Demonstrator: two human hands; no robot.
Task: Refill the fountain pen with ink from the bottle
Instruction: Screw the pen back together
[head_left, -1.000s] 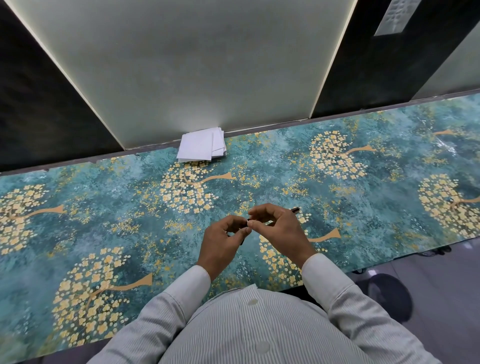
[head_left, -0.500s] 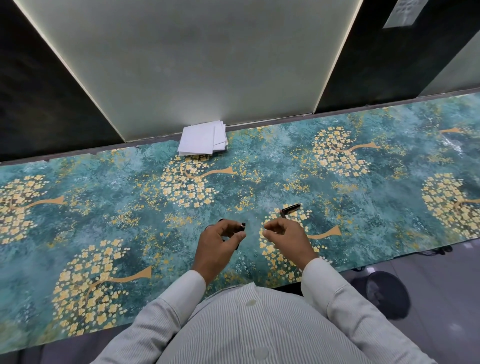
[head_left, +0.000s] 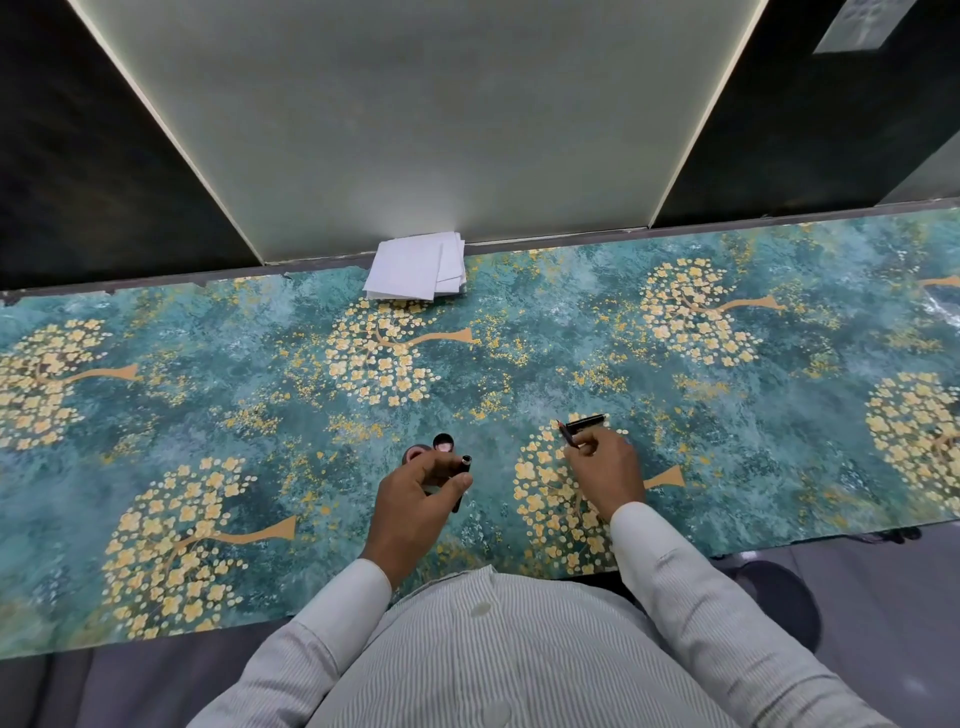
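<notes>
The fountain pen is in two pieces. My left hand (head_left: 415, 499) is closed on a black hollow pen barrel (head_left: 463, 467), its open end pointing away from me. In my right hand (head_left: 602, 467) I pinch the black nib section (head_left: 584, 422), low over the table, nib tip to the left. Just beyond my left fingers are two small dark round things: one (head_left: 443, 442) shows a pale round top, and the other (head_left: 414, 454) is half hidden by my fingers. I cannot tell which is the ink bottle and which its cap.
A stack of white paper sheets (head_left: 415, 267) lies at the back edge against the wall panel. The table (head_left: 753, 405) wears a teal cloth with yellow flower trees. Its near edge runs just in front of my body.
My hands were together at the pen a second ago. They have drawn apart, each with one piece, and sunk toward the table. The two round things came into view behind my left hand.
</notes>
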